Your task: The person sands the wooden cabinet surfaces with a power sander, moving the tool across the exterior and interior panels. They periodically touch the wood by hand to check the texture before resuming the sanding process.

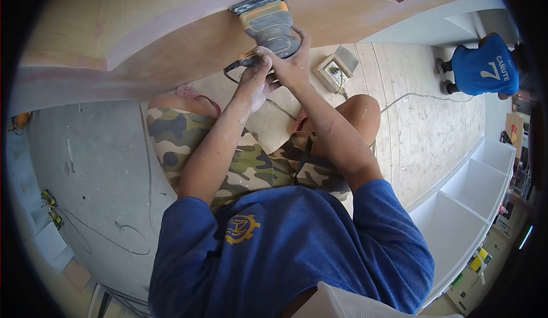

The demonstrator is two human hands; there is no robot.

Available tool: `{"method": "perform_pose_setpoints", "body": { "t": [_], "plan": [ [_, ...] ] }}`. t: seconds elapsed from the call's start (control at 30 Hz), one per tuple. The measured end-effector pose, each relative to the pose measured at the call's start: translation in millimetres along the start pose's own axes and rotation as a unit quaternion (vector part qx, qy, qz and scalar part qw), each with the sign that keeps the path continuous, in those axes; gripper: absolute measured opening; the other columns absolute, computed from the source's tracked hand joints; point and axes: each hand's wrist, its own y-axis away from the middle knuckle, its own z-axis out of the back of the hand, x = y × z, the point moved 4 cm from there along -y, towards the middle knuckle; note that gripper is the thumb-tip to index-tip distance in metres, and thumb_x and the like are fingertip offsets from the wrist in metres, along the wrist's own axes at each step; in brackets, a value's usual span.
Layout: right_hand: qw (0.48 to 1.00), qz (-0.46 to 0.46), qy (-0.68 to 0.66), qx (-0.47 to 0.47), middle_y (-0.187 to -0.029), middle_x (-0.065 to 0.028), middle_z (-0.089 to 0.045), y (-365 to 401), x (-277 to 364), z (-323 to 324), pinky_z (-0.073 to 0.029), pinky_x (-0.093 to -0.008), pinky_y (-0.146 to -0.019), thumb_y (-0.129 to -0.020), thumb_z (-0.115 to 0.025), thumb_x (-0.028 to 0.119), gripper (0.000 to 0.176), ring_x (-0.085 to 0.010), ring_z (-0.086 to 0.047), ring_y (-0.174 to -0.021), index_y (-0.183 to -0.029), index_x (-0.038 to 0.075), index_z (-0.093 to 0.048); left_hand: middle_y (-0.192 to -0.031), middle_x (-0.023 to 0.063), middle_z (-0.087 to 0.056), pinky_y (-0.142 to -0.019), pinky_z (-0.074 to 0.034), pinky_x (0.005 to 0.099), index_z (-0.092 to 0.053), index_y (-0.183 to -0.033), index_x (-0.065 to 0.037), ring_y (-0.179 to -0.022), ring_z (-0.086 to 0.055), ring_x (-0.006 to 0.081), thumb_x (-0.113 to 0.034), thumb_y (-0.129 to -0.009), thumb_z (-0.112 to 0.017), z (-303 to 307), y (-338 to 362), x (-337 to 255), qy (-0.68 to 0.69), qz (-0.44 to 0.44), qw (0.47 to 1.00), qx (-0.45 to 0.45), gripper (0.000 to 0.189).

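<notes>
A dusty orange-and-grey electric sander (pixel 269 24) is up against the curved wooden panel (pixel 188 47), its dark flat pad at the top end. My right hand (pixel 294 64) wraps round the grey rear part of its body. Close below, my left hand (pixel 254 87) is at the cord end, its thumb and fingers closed about the sander's tail; part of its grip is hidden. White dust covers the fingers of my left hand. The dark power cord (pixel 230 69) loops out from the tail.
A wooden box with an outlet (pixel 331 73) sits on the floor beside my knee. A cable (pixel 411 94) crosses the boards towards a person in a blue shirt (pixel 486 67) at right. White shelving (pixel 465 189) lies at lower right. More cord (pixel 108 232) trails over the grey floor.
</notes>
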Motion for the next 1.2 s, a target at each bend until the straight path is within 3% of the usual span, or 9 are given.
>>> {"method": "perform_pose_setpoints", "body": {
  "t": [0.23,0.33,0.4,0.47,0.53,0.6,0.67,0.9,1.2],
  "plan": [
    [0.998,0.049,0.001,0.033,-0.107,-0.029,-0.064,-15.8,0.3,6.7,-0.054,-0.0383,-0.083,-0.061,-0.089,0.041,0.107,-0.0315,-0.067,-0.099,-0.14,-0.002,-0.032,-0.133,0.0089,-0.051,-0.101,-0.046,0.0398,-0.034,-0.141,-0.009,-0.123,-0.052,0.0226,-0.07,-0.078,-0.06,-6.4,-7.2,-3.0,-0.007,-0.035,0.999,0.013,0.092],
    [0.987,0.016,-0.159,0.033,-0.11,-0.0273,-0.064,-23.4,-1.7,19.4,-0.054,-0.0351,-0.085,-0.059,-0.091,0.038,0.113,-0.0274,-0.067,-0.1,-0.142,-0.007,-0.029,-0.122,0.0116,-0.06,-0.093,-0.05,0.0406,-0.042,-0.137,-0.007,-0.114,-0.059,0.0234,-0.057,-0.081,-0.07,-15.6,-5.9,-6.8,-0.039,0.14,0.989,0.024,0.08],
    [0.98,-0.002,-0.195,0.043,-0.113,-0.0247,-0.064,-28.7,-3.6,27.9,-0.054,-0.0326,-0.085,-0.058,-0.091,0.035,0.113,-0.0242,-0.066,-0.1,-0.14,-0.012,-0.029,-0.11,0.0168,-0.064,-0.086,-0.051,0.0399,-0.046,-0.132,-0.002,-0.104,-0.063,0.0245,-0.035,-0.081,-0.078,-38.0,9.6,-34.1,-0.575,-0.005,0.818,-0.007,0.069],
    [0.996,0.086,0.005,0.037,-0.114,-0.0242,-0.064,-36.2,2.0,35.2,-0.055,-0.0325,-0.084,-0.058,-0.091,0.036,0.11,-0.0237,-0.067,-0.1,-0.138,-0.013,-0.033,-0.104,0.0177,-0.063,-0.083,-0.052,0.0365,-0.045,-0.132,0.0,-0.095,-0.064,0.0228,-0.022,-0.072,-0.084,-39.5,23.7,-37.1,-0.586,-0.138,0.796,-0.06,0.075],
    [0.992,0.109,0.044,0.035,-0.114,-0.027,-0.064,-32.6,9.8,30.8,-0.055,-0.0377,-0.085,-0.058,-0.089,0.041,0.108,-0.0284,-0.067,-0.101,-0.137,-0.012,-0.036,-0.098,0.0144,-0.063,-0.08,-0.052,0.0351,-0.046,-0.131,0.0,-0.086,-0.064,0.0241,-0.023,-0.066,-0.087,-42.4,40.9,-57.1,-0.756,-0.374,0.467,-0.267,0.08],
    [0.972,0.186,0.133,0.056,-0.113,-0.0297,-0.063,-21.1,25.1,13.7,-0.054,-0.0438,-0.084,-0.058,-0.087,0.046,0.109,-0.0355,-0.067,-0.099,-0.138,-0.009,-0.036,-0.107,0.0188,-0.061,-0.085,-0.05,0.0387,-0.046,-0.129,-0.002,-0.1,-0.062,0.0326,-0.024,-0.063,-0.087,4.2,18.8,-30.3,-0.746,-0.312,0.542,-0.227,0.08],
    [0.959,0.228,0.164,0.047,-0.105,-0.0309,-0.063,-9.4,35.3,-2.3,-0.054,-0.0476,-0.081,-0.058,-0.085,0.051,0.11,-0.0421,-0.066,-0.092,-0.141,-0.004,-0.037,-0.109,0.0182,-0.06,-0.086,-0.05,0.0406,-0.049,-0.124,-0.002,-0.101,-0.062,0.0327,-0.025,-0.065,-0.086,34.7,2.0,-18.7,-0.557,-0.207,0.769,-0.235,0.073],
    [0.932,0.141,0.278,0.185,-0.101,-0.0272,-0.064,10.2,25.8,-37.8,-0.053,-0.0462,-0.08,-0.06,-0.083,0.057,0.109,-0.0422,-0.066,-0.088,-0.141,-0.001,-0.038,-0.113,0.0158,-0.063,-0.089,-0.05,0.0391,-0.053,-0.116,0.0,-0.105,-0.063,0.0296,-0.026,-0.072,-0.082,52.5,-1.4,-20.6,-0.527,-0.229,0.774,-0.265,0.059],
    [0.964,0.178,0.187,0.067,-0.111,-0.0296,-0.063,-10.2,44.7,16.5,-0.056,-0.0407,-0.083,-0.062,-0.087,0.047,0.104,-0.0383,-0.067,-0.099,-0.139,-0.004,-0.039,-0.106,0.019,-0.067,-0.084,-0.053,0.0388,-0.052,-0.115,0.002,-0.1,-0.066,0.0328,-0.03,-0.07,-0.082,-16.8,-12.2,-48.7,-0.569,-0.221,0.761,-0.221,0.063]
  ]
}}
